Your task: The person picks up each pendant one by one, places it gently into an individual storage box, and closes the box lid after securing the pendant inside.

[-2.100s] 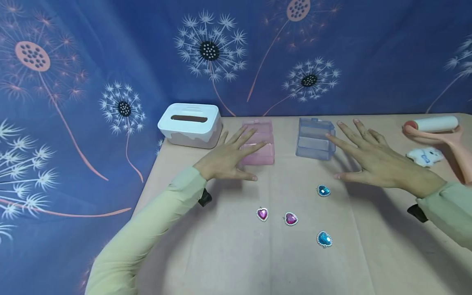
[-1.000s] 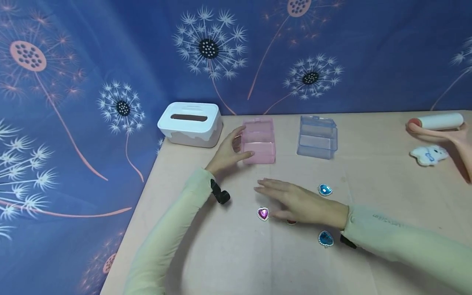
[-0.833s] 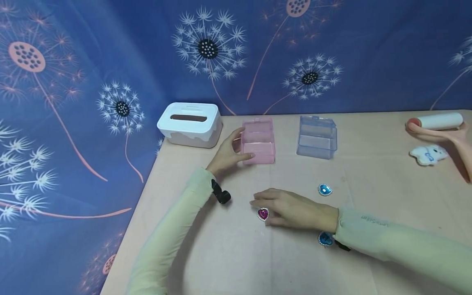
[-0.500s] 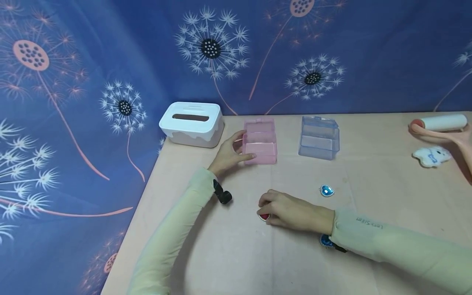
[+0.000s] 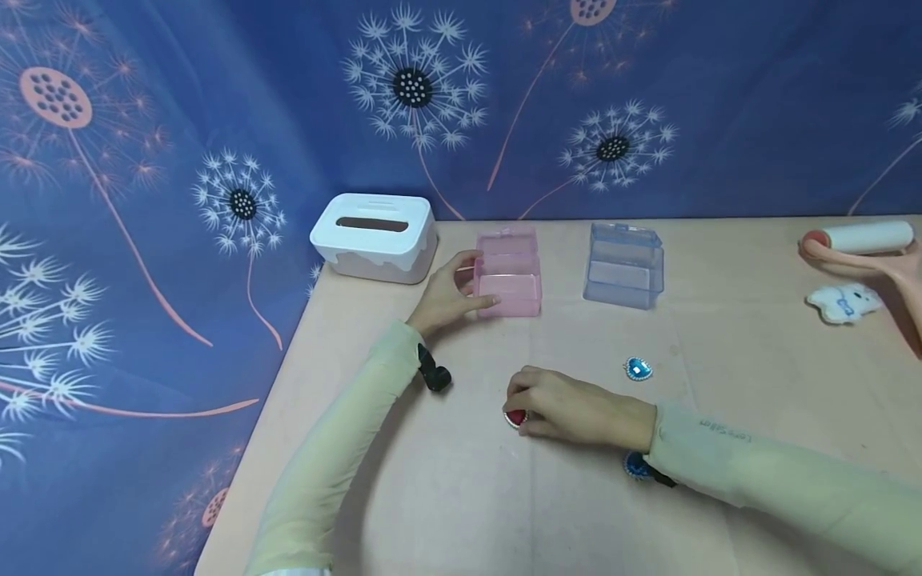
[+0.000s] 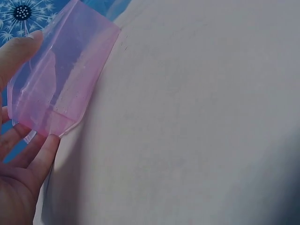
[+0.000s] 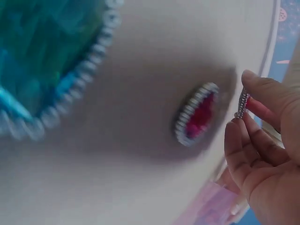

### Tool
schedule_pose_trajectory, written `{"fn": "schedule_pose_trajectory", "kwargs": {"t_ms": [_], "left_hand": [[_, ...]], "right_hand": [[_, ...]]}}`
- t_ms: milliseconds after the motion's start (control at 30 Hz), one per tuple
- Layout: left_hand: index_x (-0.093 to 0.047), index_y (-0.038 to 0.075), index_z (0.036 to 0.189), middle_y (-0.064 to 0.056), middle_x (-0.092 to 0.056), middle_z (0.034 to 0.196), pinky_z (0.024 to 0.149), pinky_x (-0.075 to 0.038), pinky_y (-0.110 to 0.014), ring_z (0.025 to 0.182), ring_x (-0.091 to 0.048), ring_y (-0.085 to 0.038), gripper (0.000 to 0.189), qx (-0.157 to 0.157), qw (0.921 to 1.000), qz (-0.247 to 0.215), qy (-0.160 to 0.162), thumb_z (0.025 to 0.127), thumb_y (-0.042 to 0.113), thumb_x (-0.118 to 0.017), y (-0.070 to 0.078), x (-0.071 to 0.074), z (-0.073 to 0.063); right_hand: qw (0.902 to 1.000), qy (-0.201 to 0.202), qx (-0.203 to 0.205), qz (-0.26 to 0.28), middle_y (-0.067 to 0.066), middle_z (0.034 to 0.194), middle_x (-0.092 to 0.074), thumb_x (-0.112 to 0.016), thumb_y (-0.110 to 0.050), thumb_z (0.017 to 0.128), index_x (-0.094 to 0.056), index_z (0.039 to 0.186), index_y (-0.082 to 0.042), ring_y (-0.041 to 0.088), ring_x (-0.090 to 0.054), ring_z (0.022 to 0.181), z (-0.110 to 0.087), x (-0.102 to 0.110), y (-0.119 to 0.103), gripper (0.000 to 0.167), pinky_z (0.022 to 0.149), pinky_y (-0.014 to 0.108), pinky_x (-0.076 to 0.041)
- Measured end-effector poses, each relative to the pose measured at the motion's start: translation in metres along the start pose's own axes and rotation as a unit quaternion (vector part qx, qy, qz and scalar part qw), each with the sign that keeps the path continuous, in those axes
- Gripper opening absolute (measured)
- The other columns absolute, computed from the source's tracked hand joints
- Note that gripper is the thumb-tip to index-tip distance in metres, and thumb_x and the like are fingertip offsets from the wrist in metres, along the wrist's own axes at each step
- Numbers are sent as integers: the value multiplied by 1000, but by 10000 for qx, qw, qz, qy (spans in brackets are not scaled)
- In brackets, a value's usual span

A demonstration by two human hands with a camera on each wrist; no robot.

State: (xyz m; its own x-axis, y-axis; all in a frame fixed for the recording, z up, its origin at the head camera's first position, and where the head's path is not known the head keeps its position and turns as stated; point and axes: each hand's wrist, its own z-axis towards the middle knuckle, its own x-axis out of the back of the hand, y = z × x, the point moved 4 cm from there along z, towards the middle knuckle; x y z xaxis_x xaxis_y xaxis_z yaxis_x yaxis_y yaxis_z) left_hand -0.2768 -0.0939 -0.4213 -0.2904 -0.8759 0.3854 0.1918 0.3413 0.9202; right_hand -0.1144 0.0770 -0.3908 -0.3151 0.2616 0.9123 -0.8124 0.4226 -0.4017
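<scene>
My left hand (image 5: pixel 445 300) grips the left side of an open, pink see-through plastic box (image 5: pixel 520 306), its thumb at the near edge. In the left wrist view, the thumb and fingers lie around one end of the pink box (image 6: pixel 70 70). My right hand (image 5: pixel 579 410) pinches a pink heart-shaped gem (image 5: pixel 515 418) at the table's middle; the right wrist view shows this gem's beaded silver rim (image 7: pixel 242 103) between thumb and fingers. Another pink heart gem (image 7: pixel 198 115) lies beside it, hidden under the hand in the head view.
A blue heart gem (image 5: pixel 638 369) lies beyond the right forearm; a second blue one (image 5: pixel 635 466) is partly under the wrist. An open blue box (image 5: pixel 621 297) and white tissue box (image 5: pixel 382 264) stand at the back. A lint roller (image 5: pixel 867 238) and white bear-shaped item (image 5: pixel 843 304) lie right.
Both hands were spread above the table. The left came down and took hold of the pink box; the right moved left and down, and its fingers closed on the left pink gem.
</scene>
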Motion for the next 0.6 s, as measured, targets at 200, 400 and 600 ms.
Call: {"fn": "schedule_pose_trajectory", "kwargs": {"t_ms": [200,400,600], "left_hand": [[-43,8,142,-14,-49,139,103,-48,-35,128,-52,-31,83,-33,10000,-68,13,72,15,-86,1,1,0],[-44,9,141,-14,-51,138,102,-49,-34,126,-54,-29,81,-151,9999,36,73,72,15,-86,1,3,-1],[-44,10,141,-13,-52,138,104,-47,-36,126,-54,-29,81,-168,9999,34,0,72,15,-86,1,2,1]], "right_hand": [[9979,607,187,-115,0,97,-63,-79,-17,81,-73,97,-11,10,-59,91,7,31,-6,18,79,24,-54],[9803,1919,462,-118,3,93,-64,-81,-9,76,-73,96,-7,14,-63,85,25,79,-1,21,75,28,-56],[9673,2530,133,84,6,90,-67,-82,-5,74,-74,95,-4,18,-65,81,40,109,26,22,72,33,-56]]}}
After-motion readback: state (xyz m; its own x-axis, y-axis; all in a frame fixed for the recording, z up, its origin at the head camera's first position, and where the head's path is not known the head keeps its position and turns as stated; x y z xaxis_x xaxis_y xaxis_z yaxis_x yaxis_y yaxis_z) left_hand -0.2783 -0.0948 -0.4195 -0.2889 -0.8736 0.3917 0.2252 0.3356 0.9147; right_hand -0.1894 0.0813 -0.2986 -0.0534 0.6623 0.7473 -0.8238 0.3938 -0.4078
